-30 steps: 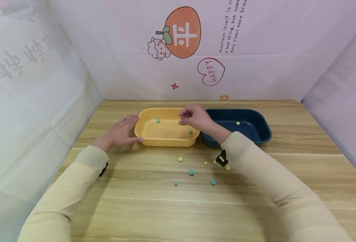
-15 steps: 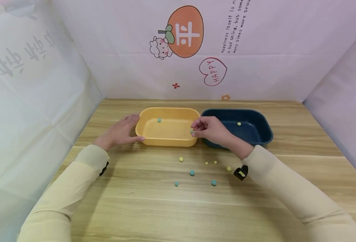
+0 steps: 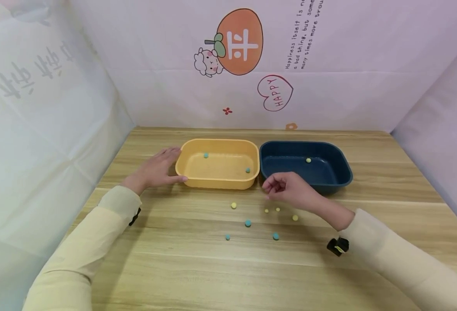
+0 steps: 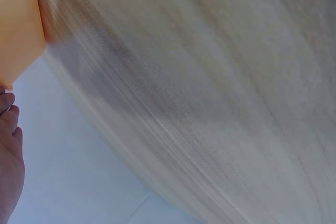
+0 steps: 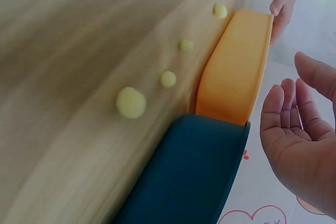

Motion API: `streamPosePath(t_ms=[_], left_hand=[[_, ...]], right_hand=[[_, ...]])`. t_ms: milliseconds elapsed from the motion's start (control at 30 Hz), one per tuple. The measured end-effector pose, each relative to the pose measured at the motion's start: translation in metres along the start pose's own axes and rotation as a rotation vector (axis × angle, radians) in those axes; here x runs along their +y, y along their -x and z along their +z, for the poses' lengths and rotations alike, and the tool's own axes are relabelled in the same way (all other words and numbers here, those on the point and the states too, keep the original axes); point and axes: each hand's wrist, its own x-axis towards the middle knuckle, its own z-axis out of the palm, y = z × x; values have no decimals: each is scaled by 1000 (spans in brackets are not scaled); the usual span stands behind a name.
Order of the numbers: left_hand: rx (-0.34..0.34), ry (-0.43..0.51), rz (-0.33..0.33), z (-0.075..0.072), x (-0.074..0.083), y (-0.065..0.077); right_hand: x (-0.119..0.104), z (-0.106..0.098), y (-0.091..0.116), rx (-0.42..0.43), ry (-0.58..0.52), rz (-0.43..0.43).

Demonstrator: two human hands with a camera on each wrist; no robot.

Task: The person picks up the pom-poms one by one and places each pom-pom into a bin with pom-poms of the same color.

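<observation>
My left hand (image 3: 156, 169) rests at the left end of the yellow basin (image 3: 218, 184), fingers along its side and thumb at the front rim. Two small teal balls, one at the back (image 3: 206, 155) and one at the right (image 3: 247, 170), lie inside this basin. Over the front left corner of the dark blue basin (image 3: 327, 188) is my right hand (image 3: 288, 188). Its fingers curve loosely, and the right wrist view shows nothing between the thumb and fingers (image 5: 310, 111). A pale yellow ball (image 3: 308, 160) lies in the blue basin.
Several loose balls lie on the wooden table before the basins: yellow ones, including one on the left (image 3: 234, 205) and one on the right (image 3: 295, 218), and teal ones (image 3: 248, 223). A printed white cloth (image 3: 154, 86) hangs behind the table and at both sides.
My right hand has drawn back from over the yellow basin, moving right and toward me to the blue basin's front corner. The left hand stays at the yellow basin.
</observation>
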Motion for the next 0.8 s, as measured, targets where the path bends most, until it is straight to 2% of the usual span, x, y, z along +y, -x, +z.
streamPosePath(t_ms=[367,600,800], left_hand=[[-4,14,-6,0,0,0],[-4,11,-1,2,-1,-1],[-4,6,0,1,-1,-2]], right_hand=[[13,1,26,-89,-20,26],[18,6,35,-175,-41,7],[26,14,39,-234,-41,33]])
